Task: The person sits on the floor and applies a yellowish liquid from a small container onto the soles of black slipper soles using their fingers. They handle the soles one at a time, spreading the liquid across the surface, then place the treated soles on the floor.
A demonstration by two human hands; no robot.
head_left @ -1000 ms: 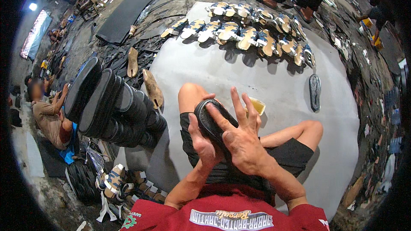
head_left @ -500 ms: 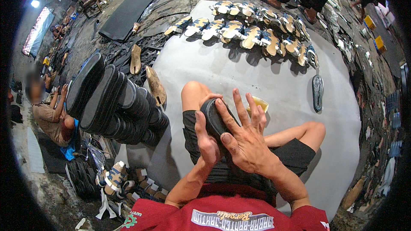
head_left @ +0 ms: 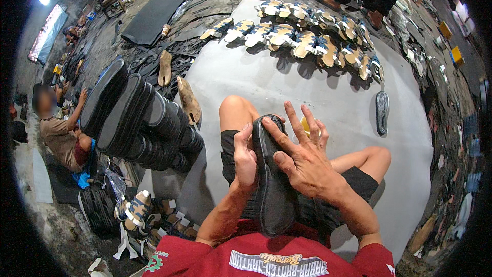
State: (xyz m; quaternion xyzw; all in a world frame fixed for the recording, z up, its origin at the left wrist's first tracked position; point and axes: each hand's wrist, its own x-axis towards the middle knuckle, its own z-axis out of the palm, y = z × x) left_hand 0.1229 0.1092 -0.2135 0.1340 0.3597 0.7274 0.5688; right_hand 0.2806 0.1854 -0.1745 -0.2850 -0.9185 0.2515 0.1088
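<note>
A black shoe sole (head_left: 271, 190) lies lengthwise over my lap, its near end close to my red shirt. Along its left edge my left hand (head_left: 245, 159) is closed, gripping it with the thumb pointing up. My right hand (head_left: 310, 161) rests over the right side, fingers spread, with the index fingertip touching the sole's far end. The thumb lies near the sole's middle. Behind those spread fingers, a small yellowish item (head_left: 305, 124) shows in part on the sheet.
Tall stacks of black soles (head_left: 128, 123) stand at my left, beside wooden shoe lasts (head_left: 188, 101). Rows of sandals (head_left: 305, 43) line the far side of the grey sheet (head_left: 225, 77). One black sole (head_left: 382, 113) lies right. Another person (head_left: 64, 133) sits far left; someone stands beyond the sandals.
The sole has turned in my hands, so its full length now shows. My right index finger has shifted to its far end. The person at left has moved an arm.
</note>
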